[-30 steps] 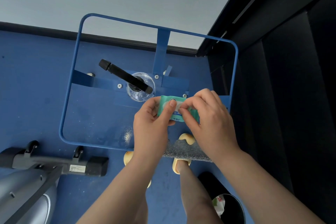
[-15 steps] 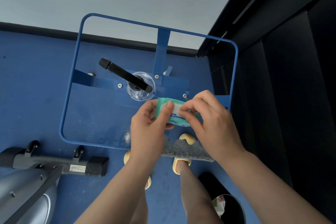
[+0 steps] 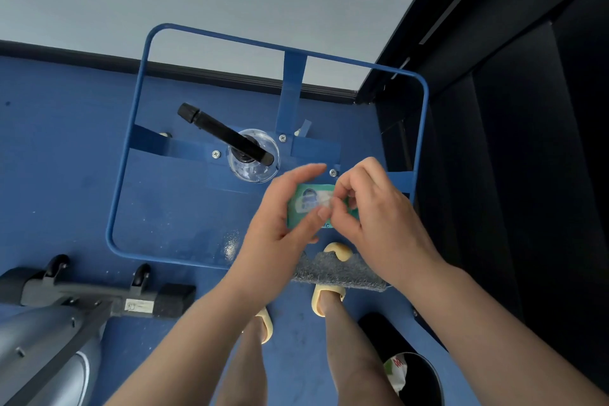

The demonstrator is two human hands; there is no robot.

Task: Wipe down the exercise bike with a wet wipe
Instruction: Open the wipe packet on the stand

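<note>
A: Bike (image 3: 49, 333) is sitting at the lower left, on the blue floor (image 3: 66, 175), well apart from both hands. No wipe is touching it yet.

B: So what is going on up here?

A: The left hand (image 3: 276, 224) is holding the green wipe pack (image 3: 308, 204) from the left side, thumb lying across its front, the other fingers reaching up behind it. The right hand (image 3: 372, 214) is pinching at the pale flap on the pack's face, forefinger and thumb curled in tight.

B: Is a wipe coming out already?

A: I cannot tell; the pinch is blurred, and the flap and any sheet are looking alike.

B: How should this step go, in your view?

A: I would say the left hand should be keeping the pack flat and firm while the right is peeling the flap slowly, then drawing one sheet only. Pulling fast could be dragging out several, or tearing the flap.

B: And the arms?

A: Both forearms are coming up from the bottom edge, meeting over a blue frame (image 3: 131, 142) with a glass (image 3: 253, 156) and a black bar (image 3: 224, 133) across it. A grey cloth (image 3: 339, 270) is lying just below the hands, slippers (image 3: 329, 297) on the floor under it.
</note>
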